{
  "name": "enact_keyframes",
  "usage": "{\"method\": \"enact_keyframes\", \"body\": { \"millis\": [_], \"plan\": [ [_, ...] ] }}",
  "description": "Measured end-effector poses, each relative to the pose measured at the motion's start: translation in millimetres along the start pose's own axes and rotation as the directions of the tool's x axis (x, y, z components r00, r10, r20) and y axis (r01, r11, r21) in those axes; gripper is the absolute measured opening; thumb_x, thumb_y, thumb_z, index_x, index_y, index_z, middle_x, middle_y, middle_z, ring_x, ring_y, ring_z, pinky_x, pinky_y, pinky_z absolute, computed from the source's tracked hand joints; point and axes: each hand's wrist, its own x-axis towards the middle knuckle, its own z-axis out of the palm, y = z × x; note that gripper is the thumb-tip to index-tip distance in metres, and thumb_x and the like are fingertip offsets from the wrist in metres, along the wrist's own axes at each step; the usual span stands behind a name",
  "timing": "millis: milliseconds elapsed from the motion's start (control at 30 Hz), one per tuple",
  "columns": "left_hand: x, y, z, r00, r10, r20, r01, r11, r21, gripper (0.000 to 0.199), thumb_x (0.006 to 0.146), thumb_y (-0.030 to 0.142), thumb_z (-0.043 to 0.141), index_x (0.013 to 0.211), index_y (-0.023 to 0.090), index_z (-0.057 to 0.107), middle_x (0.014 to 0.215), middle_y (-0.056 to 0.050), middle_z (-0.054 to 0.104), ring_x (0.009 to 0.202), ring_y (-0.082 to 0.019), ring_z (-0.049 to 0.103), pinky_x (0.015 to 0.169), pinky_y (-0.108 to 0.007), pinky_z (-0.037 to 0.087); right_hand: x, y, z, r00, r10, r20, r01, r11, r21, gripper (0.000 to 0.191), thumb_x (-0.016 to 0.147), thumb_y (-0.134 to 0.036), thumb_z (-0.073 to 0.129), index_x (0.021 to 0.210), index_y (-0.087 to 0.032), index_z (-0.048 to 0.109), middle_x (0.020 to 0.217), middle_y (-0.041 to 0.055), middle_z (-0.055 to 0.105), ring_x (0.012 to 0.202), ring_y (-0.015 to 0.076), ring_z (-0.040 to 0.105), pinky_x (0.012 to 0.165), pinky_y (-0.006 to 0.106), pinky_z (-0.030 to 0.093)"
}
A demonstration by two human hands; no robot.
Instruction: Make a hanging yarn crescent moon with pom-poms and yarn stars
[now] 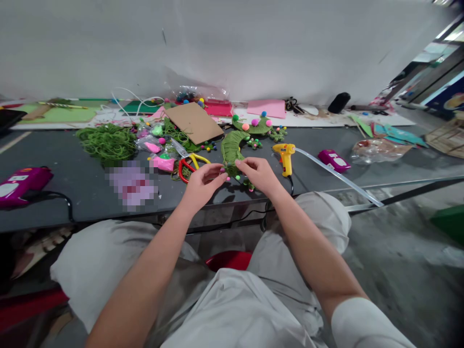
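Observation:
In the head view, a curved wreath piece (232,145) wrapped in green yarn lies on the dark table, with small coloured pom-poms about its near end. My left hand (205,183) has its thumb and fingertips closed at the left side of that end. From the right, my right hand (261,176) pinches the same end between thumb and forefinger. Whether a small pom-pom is between the fingertips is hard to make out. Behind it lies a green crescent (255,126) bearing larger pom-poms. A yellow glue gun (285,157) rests right of my right hand, a clear glue stick (337,176) extending from it.
Scissors (194,159) with red and yellow handles lie left of the wreath piece. Farther left are a heap of green yarn (107,142) and small bags of pom-poms (163,163). Brown cardboard (195,121) lies behind. Purple devices (335,161) sit on both sides.

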Motion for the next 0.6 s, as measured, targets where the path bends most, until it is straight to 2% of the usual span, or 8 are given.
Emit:
{"method": "enact_keyframes", "body": {
  "millis": [233,600],
  "plan": [
    [1.5,5.0,3.5,0.996,-0.083,-0.040,0.080,0.995,-0.057,0.041,0.075,0.050,0.078,0.100,0.018,0.073,0.097,-0.007,0.076,0.092,-0.023,0.070,0.079,-0.034,0.057,0.1,-0.2,-0.5,1.000,-0.007,0.008,0.007,1.000,-0.008,0.050,0.088,-0.060,0.057,0.063,-0.017,0.053,0.056,-0.0043,0.039,0.057,0.0102,0.035,0.054,0.027,0.026],
    [3.7,-0.7,2.5,0.994,-0.106,-0.037,0.102,0.990,-0.095,0.039,0.075,0.047,0.079,0.101,0.018,0.074,0.094,-0.007,0.077,0.088,-0.022,0.072,0.080,-0.035,0.057,-0.7,-1.6,-2.3,1.000,-0.015,0.026,0.016,0.999,-0.031,0.057,0.088,-0.068,0.053,0.061,-0.018,0.050,0.058,-0.0034,0.038,0.057,0.0103,0.032,0.053,0.027,0.026]
  ]
}}
